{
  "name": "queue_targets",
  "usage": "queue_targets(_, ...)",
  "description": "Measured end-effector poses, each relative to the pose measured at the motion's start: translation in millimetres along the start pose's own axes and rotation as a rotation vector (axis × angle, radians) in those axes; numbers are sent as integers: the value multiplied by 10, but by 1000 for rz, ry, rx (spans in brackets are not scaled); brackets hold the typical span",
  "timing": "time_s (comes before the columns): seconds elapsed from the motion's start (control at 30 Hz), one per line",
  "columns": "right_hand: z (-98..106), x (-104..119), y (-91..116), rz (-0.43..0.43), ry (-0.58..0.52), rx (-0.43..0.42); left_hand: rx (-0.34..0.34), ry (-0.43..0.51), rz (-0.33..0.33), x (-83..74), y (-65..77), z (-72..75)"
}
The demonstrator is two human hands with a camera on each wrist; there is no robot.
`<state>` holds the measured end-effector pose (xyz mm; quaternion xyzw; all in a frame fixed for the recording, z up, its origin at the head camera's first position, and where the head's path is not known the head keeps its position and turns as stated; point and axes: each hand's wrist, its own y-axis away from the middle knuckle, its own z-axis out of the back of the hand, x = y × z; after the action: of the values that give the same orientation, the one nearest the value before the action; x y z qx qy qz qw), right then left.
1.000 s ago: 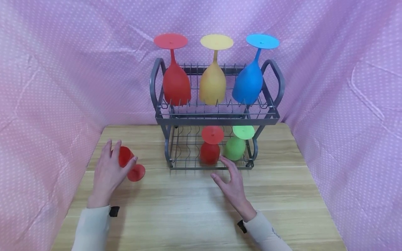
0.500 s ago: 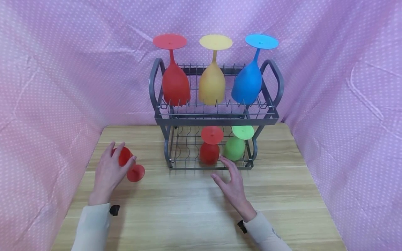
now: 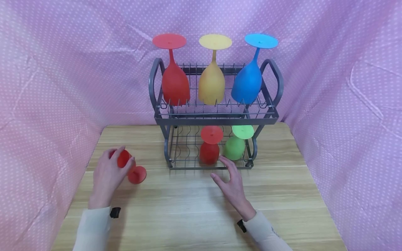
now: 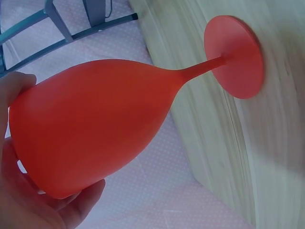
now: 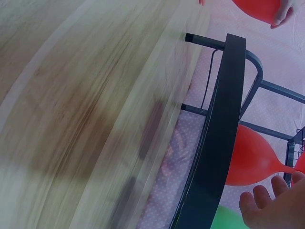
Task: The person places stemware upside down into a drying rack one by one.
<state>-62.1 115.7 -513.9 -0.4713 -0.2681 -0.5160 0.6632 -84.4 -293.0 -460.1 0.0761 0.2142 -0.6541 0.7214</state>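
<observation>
My left hand (image 3: 108, 172) holds a red plastic goblet (image 4: 95, 124) by its bowl near the rim, at the left of the table. The left wrist view shows the thumb on one side and curled fingers on the other. The goblet's round foot (image 3: 137, 174) is low over the wood; whether it touches cannot be told. My right hand (image 3: 233, 184) hovers before the rack's lower tier with fingers loosely bent and nothing in them. Nearest to it are an upside-down red goblet (image 3: 209, 152) and a green goblet (image 3: 235, 148) on that tier.
A dark two-tier wire rack (image 3: 216, 121) stands at the back of the wooden table (image 3: 188, 209). Its upper tier carries upside-down red (image 3: 176, 85), yellow (image 3: 211, 83) and blue (image 3: 248, 82) goblets. Pink dotted cloth (image 3: 62, 69) hangs on three sides.
My left fingers have drawn in around the red goblet's bowl, and its foot has shifted slightly. The right hand is practically still.
</observation>
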Motion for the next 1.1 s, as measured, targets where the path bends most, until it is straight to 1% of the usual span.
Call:
queue_targets(0.1, -5, 4, -2, 3, -2, 1, -11, 9, 24, -46, 75, 16)
queue_targets(0.23, -10, 5, -2, 6, -5, -2, -39, 29, 34, -103, 171, 31)
queue_targets(0.43, -18, 7, 3, 9, -4, -5, -83, 107, 47, -180, 280, 48)
queue_targets(0.53, -20, 15, 5, 12, -5, -5, -87, 142, 65, -222, 324, 66)
queue_targets(0.73, -19, 29, 9, 28, 0, -9, -53, 204, 106, -328, 395, 110)
queue_targets(0.83, -14, 48, 14, 32, 2, -8, -69, 253, 101, -393, 429, 93)
queue_targets(0.93, -6, 73, 20, 36, 2, -5, -108, 310, 73, -449, 465, 54)
queue_targets(1.0, 2, 92, 24, 40, -1, -4, -121, 346, 57, -490, 490, 34)
queue_targets(1.1, 21, 114, 27, 39, -7, -4, -109, 394, 46, -539, 519, 5)
